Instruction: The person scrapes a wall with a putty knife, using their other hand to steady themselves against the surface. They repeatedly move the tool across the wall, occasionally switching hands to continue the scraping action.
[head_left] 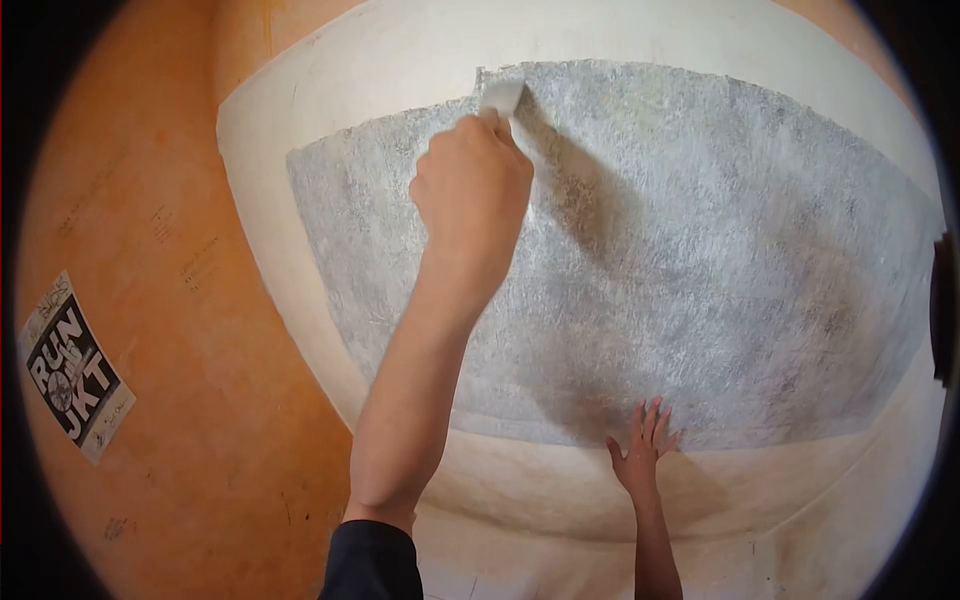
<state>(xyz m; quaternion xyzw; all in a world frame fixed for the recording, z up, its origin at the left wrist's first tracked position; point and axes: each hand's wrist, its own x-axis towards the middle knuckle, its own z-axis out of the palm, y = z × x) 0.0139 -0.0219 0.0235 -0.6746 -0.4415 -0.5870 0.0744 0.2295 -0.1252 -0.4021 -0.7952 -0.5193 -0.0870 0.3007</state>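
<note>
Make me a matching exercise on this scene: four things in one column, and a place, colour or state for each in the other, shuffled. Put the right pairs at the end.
Things
1. Flat-bladed tool
2. Right hand
3. Poster
4. Sleeve

Places, colours, states
A. On the orange wall
B. Very dark, nearly black
C. Gripped in the left hand, near the top edge of the gray patch
D. Fingers spread, at the patch's lower edge

Right pairs: 1-C, 2-D, 3-A, 4-B
</note>
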